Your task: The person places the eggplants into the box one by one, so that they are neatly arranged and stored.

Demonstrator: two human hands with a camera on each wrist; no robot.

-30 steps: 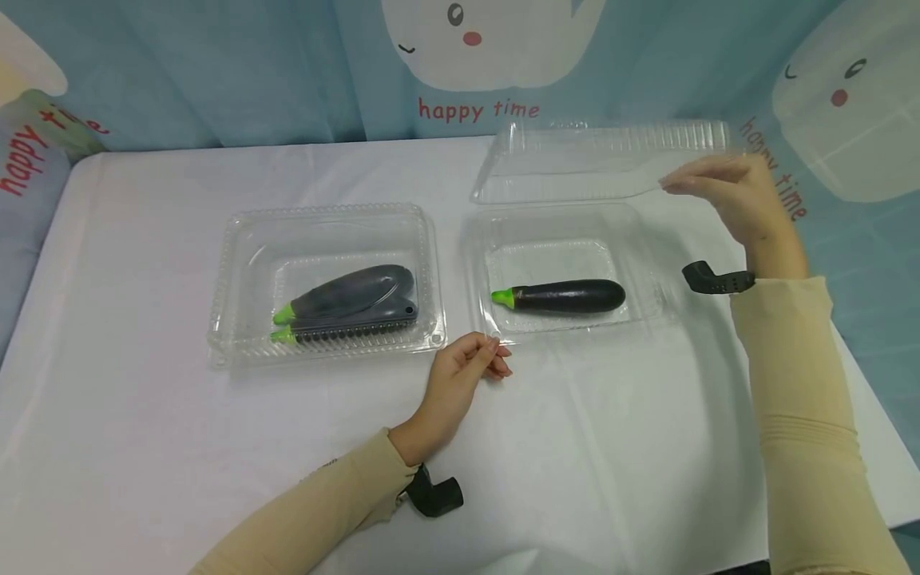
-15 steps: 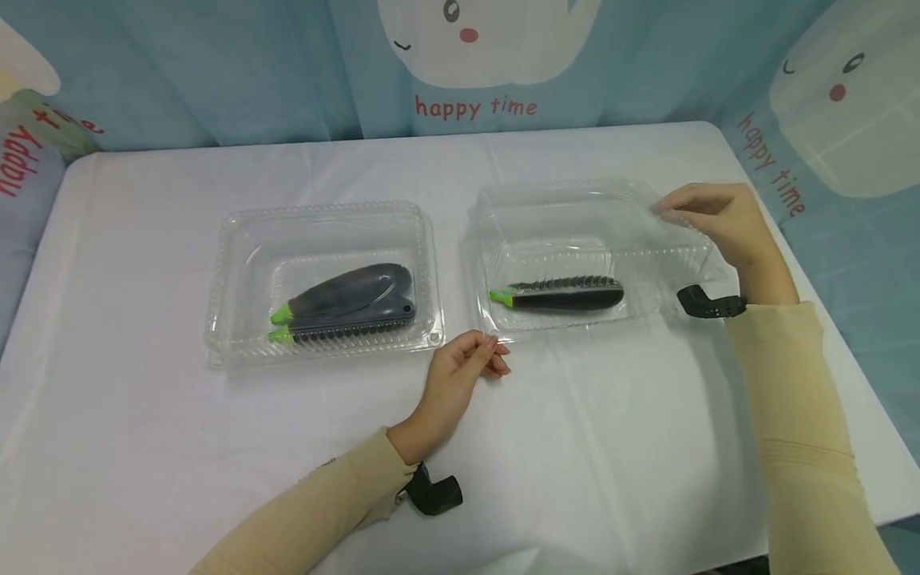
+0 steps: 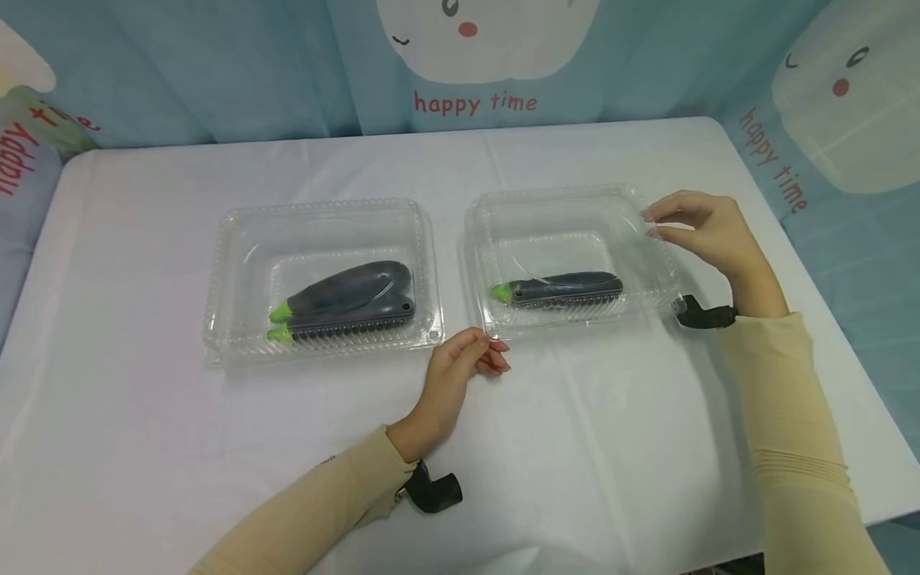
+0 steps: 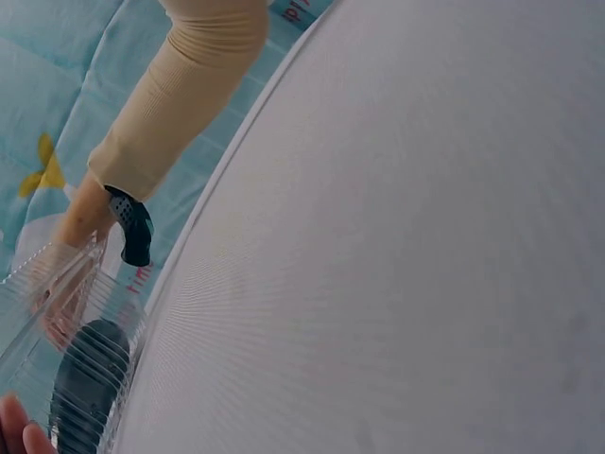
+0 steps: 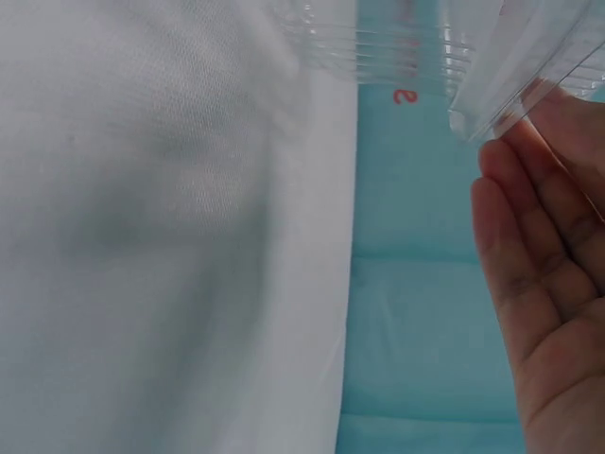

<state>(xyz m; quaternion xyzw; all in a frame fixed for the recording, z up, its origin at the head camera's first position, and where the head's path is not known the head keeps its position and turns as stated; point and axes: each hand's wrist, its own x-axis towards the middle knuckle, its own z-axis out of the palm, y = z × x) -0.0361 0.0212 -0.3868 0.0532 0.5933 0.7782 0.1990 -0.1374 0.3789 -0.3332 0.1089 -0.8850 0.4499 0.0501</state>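
Observation:
In the head view, a clear plastic clamshell box (image 3: pixel 470 275) stands on the right, its lid (image 3: pixel 549 209) lowered over a dark eggplant (image 3: pixel 568 286) with a green stem end. My right hand (image 3: pixel 707 231) pinches the lid's back right corner between thumb and fingers. The right wrist view shows that thin plastic edge (image 5: pixel 482 118) at the fingertips. At the box's front left corner, my left hand (image 3: pixel 449 379) pinches the rim with curled fingers. Only its fingertips (image 4: pixel 14 426) show in the left wrist view, beside the ribbed plastic.
A second clear clamshell box (image 3: pixel 237 239) stands to the left, its lid down over an eggplant (image 3: pixel 352 289); ribbed plastic repeats its dark shape. Both boxes rest on a white-covered table (image 3: pixel 165 447). A blue printed curtain (image 3: pixel 287 72) hangs behind and at the sides.
The right hand has brought the raised lid forward and down, from behind the right box to over the eggplant. My left hand has stayed at the box's front left corner.

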